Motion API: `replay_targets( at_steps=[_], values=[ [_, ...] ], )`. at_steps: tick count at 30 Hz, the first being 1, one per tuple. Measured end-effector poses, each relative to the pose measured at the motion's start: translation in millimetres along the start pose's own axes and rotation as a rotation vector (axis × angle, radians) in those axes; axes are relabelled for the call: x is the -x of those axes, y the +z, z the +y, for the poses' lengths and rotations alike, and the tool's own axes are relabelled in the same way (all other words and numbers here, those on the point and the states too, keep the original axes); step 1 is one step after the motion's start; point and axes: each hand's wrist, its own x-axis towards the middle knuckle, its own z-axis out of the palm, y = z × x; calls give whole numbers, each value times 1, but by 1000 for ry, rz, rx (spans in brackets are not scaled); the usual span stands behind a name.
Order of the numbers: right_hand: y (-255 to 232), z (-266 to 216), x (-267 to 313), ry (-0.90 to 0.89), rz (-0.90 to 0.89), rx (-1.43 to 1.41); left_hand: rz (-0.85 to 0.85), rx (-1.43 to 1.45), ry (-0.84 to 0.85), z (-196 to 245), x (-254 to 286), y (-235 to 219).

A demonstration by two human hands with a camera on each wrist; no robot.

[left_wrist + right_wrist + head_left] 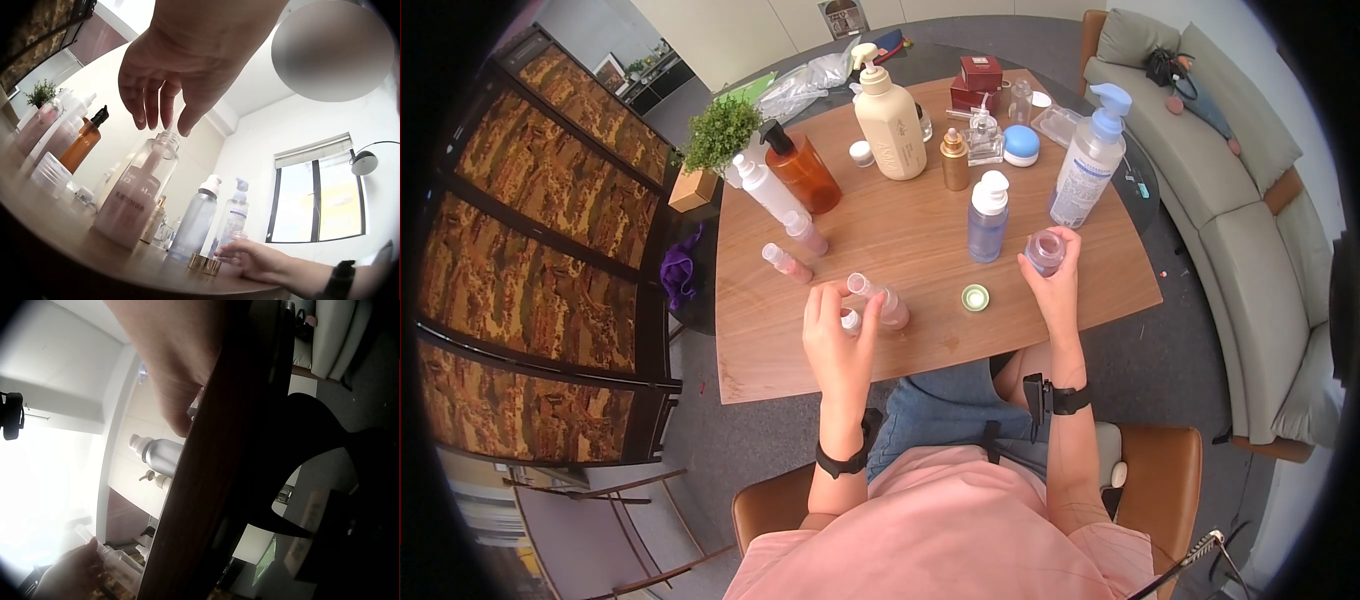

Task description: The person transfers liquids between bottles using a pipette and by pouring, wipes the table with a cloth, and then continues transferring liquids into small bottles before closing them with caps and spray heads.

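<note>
My left hand [835,335] reaches over a clear bottle of pink liquid [128,203]. Its thumb and fingertips close round the bottle's mouth. A translucent cap [53,175] stands on the table left of this bottle. My right hand [1055,280] grips a small pinkish glass jar [1045,253] near the table's right side, with the thumb on one side and fingers on the other. Between the hands lies a gold-rimmed cap [205,264], its pale green inside facing up. In the right wrist view the table edge hides most of the jar.
Two smaller pink bottles [783,262] stand left on the wooden table [740,350]. An amber pump bottle [805,180], a cream pump bottle [892,130], a white-topped blue bottle [987,225] and a blue-topped pump bottle [1087,165] stand farther back, near a blue-lidded jar [1021,145].
</note>
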Motion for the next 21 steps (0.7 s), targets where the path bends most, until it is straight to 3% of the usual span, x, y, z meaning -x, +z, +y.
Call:
replay_targets(
  at_steps=[12, 21],
  values=[
    [0, 3, 0, 6, -8, -15, -58, -34, 75, -1, 2, 3],
    [0, 5, -1, -8, -3, -21, -52, 98, -111, 9, 0, -6]
  ],
)
